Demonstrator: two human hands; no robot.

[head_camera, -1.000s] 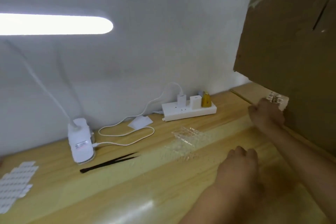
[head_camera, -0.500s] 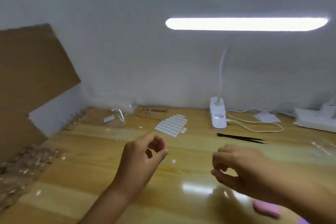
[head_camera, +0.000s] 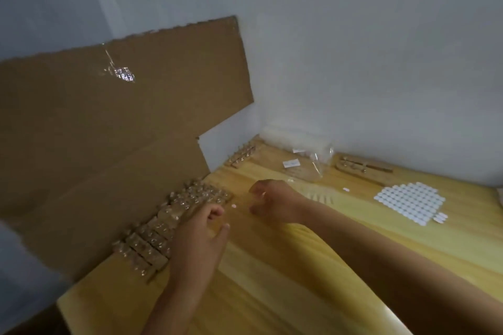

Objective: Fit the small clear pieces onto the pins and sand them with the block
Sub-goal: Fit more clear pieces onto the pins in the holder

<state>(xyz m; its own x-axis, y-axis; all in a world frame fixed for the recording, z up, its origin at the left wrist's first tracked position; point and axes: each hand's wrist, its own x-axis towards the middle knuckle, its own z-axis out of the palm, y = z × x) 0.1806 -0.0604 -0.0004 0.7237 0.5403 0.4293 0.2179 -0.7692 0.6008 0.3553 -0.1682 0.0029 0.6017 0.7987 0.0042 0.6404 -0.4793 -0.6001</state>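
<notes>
- Cardboard sheet (head_camera: 109,130) stands left of both hands.
- Bench (head_camera: 272,294) lies beneath them.
- Pin strips (head_camera: 152,242) carrying small clear pieces (head_camera: 190,197) touch the left hand (head_camera: 200,236); its fingers are curled, grip unclear.
- Right hand (head_camera: 272,204) is just beside the left, curled; I cannot tell if it holds anything.
- Bag label (head_camera: 291,163) beyond the right hand is unreadable.

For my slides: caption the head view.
Left hand at the pin strips beside cardboard; right hand curled above the wooden table.

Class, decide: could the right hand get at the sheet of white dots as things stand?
Probably yes. The right hand is just left of the sheet of white dots, and only open table seems to lie between them.
</notes>
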